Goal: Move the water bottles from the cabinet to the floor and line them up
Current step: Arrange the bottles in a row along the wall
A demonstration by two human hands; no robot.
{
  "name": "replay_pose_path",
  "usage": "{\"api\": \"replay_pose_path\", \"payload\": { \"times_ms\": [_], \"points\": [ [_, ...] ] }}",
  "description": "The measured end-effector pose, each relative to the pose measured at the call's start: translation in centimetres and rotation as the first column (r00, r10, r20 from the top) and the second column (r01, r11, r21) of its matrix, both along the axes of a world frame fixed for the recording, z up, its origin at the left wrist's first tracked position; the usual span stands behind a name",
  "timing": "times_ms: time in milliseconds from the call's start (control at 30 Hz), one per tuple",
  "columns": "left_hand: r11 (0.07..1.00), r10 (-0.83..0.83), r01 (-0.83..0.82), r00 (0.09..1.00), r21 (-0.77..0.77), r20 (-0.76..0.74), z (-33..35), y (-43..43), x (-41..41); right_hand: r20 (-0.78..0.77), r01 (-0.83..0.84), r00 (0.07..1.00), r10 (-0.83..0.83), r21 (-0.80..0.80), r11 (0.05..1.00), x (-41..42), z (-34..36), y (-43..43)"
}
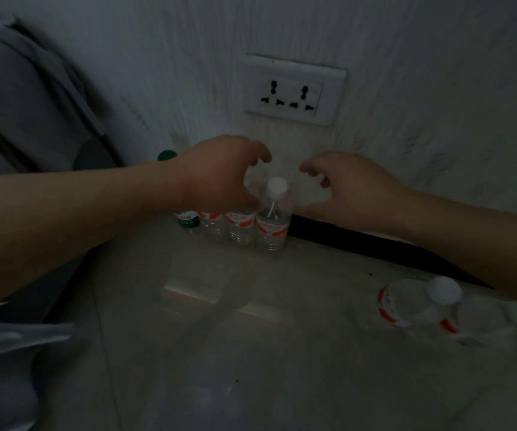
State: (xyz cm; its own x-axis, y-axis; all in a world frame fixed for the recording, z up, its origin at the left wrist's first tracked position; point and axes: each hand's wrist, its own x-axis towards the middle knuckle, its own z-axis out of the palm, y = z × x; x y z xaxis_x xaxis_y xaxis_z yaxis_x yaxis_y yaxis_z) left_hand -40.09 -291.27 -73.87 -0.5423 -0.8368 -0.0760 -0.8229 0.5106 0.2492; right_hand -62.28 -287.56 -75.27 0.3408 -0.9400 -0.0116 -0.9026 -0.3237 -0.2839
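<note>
Your left hand (223,174) arches over a row of four small clear plastic water bottles (240,227) standing side by side on the glossy pale tiled floor (251,353), against the white wall. Its fingers are curved, and it hides two bottle tops; you cannot tell whether it grips either. Your right hand (353,188) hovers just right of the row, fingers loosely curled around nothing. The row's right end is a red-labelled bottle with a white cap (273,223); its left end is a green-labelled bottle (185,219). Two more clear red-labelled bottles (406,303) stand well apart near your right forearm. A white double wall socket (294,90) sits above the row.
</note>
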Motion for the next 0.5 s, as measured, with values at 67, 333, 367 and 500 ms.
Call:
{"api": "replay_pose_path", "payload": {
  "times_ms": [67, 333, 367, 500],
  "points": [
    [1.000, -0.014, 0.015, 1.000, 0.017, -0.021, 0.2, 0.5, -0.8, -0.006, 0.015, 1.000, -0.015, 0.016, 1.000, -1.3, 0.2, 0.7],
    [0.987, -0.125, 0.134, 0.986, 0.086, -0.109, -0.1, 2.7, -5.4, -0.005, 0.065, 0.998, -0.065, 0.049, 0.997, -7.0, 1.3, 4.1],
    [0.983, -0.141, 0.153, 0.983, 0.102, -0.122, -0.2, 2.9, -6.2, -0.002, 0.075, 0.997, -0.075, 0.063, 0.995, -7.8, 1.5, 4.6],
    [0.961, -0.221, 0.243, 0.962, 0.131, -0.162, -0.9, 3.6, -9.2, -0.003, 0.129, 0.992, -0.129, 0.109, 0.986, -10.9, 1.9, 6.6]
  ]
}}
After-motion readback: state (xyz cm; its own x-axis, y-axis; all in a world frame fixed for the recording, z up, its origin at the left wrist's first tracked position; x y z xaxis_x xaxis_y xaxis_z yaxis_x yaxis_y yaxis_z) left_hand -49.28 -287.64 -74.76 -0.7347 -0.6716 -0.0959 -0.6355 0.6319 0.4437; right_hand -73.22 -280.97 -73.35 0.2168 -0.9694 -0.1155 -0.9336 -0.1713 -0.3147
